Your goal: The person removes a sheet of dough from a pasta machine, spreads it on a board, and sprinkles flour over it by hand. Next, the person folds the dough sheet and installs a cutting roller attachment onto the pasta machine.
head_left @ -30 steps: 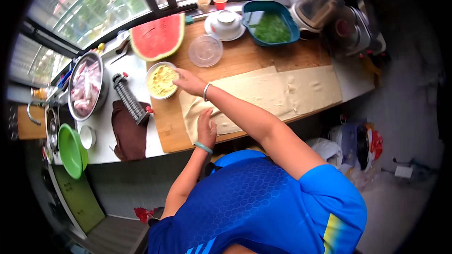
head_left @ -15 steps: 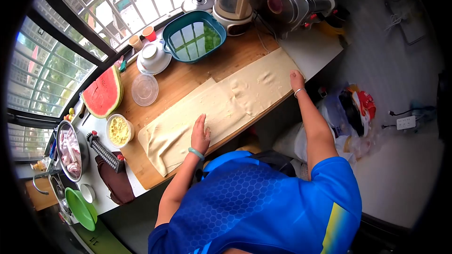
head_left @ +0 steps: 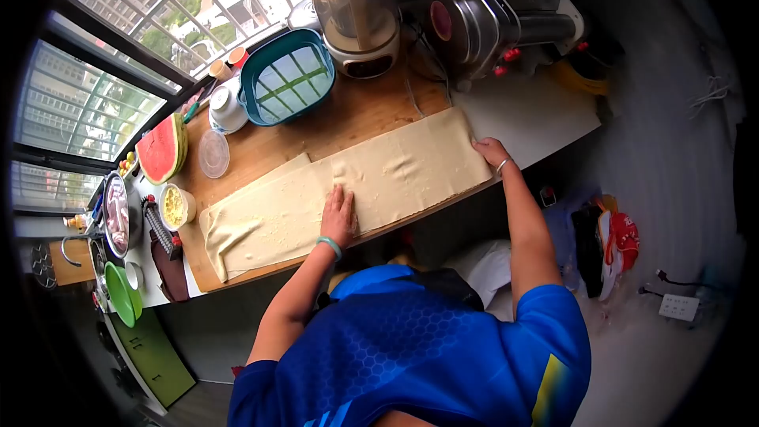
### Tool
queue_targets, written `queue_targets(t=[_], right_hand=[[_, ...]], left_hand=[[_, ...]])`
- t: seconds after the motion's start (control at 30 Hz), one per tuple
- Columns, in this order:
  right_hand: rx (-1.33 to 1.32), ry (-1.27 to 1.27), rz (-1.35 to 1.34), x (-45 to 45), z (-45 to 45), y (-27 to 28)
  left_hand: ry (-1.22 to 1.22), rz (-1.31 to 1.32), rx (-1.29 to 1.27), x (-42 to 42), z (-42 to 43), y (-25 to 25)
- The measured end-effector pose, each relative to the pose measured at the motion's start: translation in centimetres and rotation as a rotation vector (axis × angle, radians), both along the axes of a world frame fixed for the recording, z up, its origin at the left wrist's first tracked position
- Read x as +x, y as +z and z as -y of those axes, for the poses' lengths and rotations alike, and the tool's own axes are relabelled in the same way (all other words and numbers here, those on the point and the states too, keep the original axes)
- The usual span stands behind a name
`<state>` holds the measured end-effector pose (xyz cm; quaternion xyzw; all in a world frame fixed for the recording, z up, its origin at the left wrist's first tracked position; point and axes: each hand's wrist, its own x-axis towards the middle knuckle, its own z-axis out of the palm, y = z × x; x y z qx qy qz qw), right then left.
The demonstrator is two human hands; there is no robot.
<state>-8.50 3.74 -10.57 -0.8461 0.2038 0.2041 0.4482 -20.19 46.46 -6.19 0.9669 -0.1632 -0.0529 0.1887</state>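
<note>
A long sheet of rolled dough [head_left: 411, 178] lies in overlapping layers along the front of the wooden board [head_left: 379, 115]. Its left end is creased and folded, and small bumps show under the right part. My left hand [head_left: 340, 217], with a green bangle at the wrist, rests flat on the middle of the dough near its front edge, fingers stretched out. At the right end, my right hand [head_left: 492, 152] has its fingers closed on the corner of the sheet; the fingertips are partly hidden.
Behind the dough stand a teal basin [head_left: 288, 79] of water, a blender [head_left: 356, 16] and a metal machine [head_left: 482, 24]. Toward the left are a watermelon piece [head_left: 160, 150], a clear lid [head_left: 213, 153], a tub of yellow crumbs [head_left: 175, 205] and a metal bowl of meat [head_left: 117, 213].
My view has shifted. My left hand has slid rightward along the dough toward its middle. My right hand stays at the right corner, and the dough's right part looks flatter.
</note>
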Motion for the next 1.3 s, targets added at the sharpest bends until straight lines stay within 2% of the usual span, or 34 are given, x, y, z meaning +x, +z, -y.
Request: queue_targets(t=[0.07, 0.1, 0.17, 0.23, 0.3, 0.37, 0.4, 0.47, 0.57, 0.7, 0.83, 0.9, 0.97, 1.0, 1.03, 1.07, 1.13, 1.17, 1.23, 1.3], right_hand=[[0.207, 0.003, 0.112, 0.3, 1.5, -0.7], [0.218, 0.033, 0.105, 0.3, 1.7, -0.8], [0.748, -0.298, 0.137, -0.3, 1.4, -0.7], [0.768, -0.406, -0.087, -0.4, -0.1, 1.5], [0.676, -0.343, -0.088, 0.0, -1.7, 1.7], [0.396, -0.164, 0.109, 0.3, -1.7, 0.8], [0.402, -0.132, 0.106, 0.6, -1.2, 0.4], [0.18, -0.022, 0.389, 1.3, -0.1, -0.1], [0.143, -0.035, 0.422, 1.5, 1.2, 3.2], [0.098, 0.013, 0.447, 2.1, 6.1, 3.5], [-0.219, 0.017, 0.526, 3.2, 11.8, 5.6], [-0.251, 0.002, 0.577, 4.6, 16.0, 4.7], [-0.287, -0.022, 0.621, 5.2, 18.5, 4.1], [-0.48, -0.035, 0.574, 5.1, 19.4, 3.9], [-0.672, -0.047, 0.52, 5.0, 20.2, 3.5], [-0.669, -0.052, 0.512, 5.0, 20.8, 2.9], [-0.949, 0.041, 0.531, 4.6, 21.3, 0.5], [-0.948, 0.037, 0.523, 4.3, 20.4, -0.3], [-0.549, 0.056, 0.701, 3.4, 16.4, -1.5], [0.239, -0.171, 0.443, -0.3, 5.7, 2.1]], left_hand=[[0.132, -0.056, 0.081, -0.6, 0.3, 0.5], [0.163, -0.061, 0.09, -0.8, 0.2, 0.4], [0.173, -0.07, 0.093, -1.1, 0.1, -0.1], [0.195, -0.076, 0.081, -1.3, 0.2, -0.2], [0.213, -0.076, 0.095, -1.3, 0.4, -0.5], [0.25, -0.064, 0.103, -1.4, 0.7, -0.3], [0.244, -0.053, 0.106, -1.5, 0.9, -0.2], [0.264, -0.038, 0.096, -1.6, 1.2, -0.3], [0.252, -0.028, 0.084, -1.7, 2.7, -0.3], [0.144, -0.022, 0.064, -0.8, 6.5, -0.7], [-0.14, -0.085, -0.031, 1.5, 11.2, -0.3], [-0.196, -0.079, -0.059, 2.3, 13.3, -1.2], [-0.179, -0.109, -0.139, 2.6, 13.8, 0.9], [-0.185, -0.116, -0.137, 2.6, 13.4, 1.0], [-0.127, -0.084, -0.214, 2.3, 12.4, 1.1], [-0.068, -0.053, -0.288, 2.1, 11.0, 1.4], [0.087, 0.06, -0.298, 1.8, 6.6, 2.6], [0.229, 0.034, -0.29, 1.5, 4.5, 3.5], [0.363, 0.114, -0.209, 1.5, -0.9, 2.4], [0.409, 0.093, -0.144, 2.6, -5.0, 2.5]])
